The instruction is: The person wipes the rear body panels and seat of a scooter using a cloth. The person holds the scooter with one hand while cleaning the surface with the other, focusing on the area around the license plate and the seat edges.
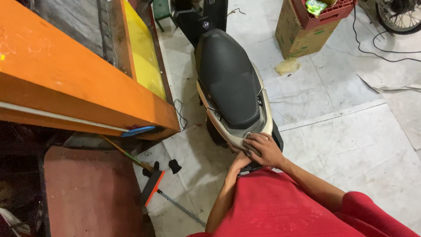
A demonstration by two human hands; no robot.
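Note:
A scooter (228, 79) with a long black seat and beige body panels stands on the white tiled floor, its tail toward me. My right hand (262, 148) lies over the rear end of the beige tail panel (237, 137), fingers curled on it. My left hand (239, 161) reaches under the tail just below the right hand; its fingers are hidden, so what it touches is unclear. A red shirt (280, 206) fills the bottom of the view.
An orange wooden counter (79, 83) runs along the left. A broom with an orange head (151, 186) lies on the floor by a reddish mat (90, 193). A cardboard box (302, 35) holding a red crate, black cables (381, 50) and a wheel (401, 15) are at the back right.

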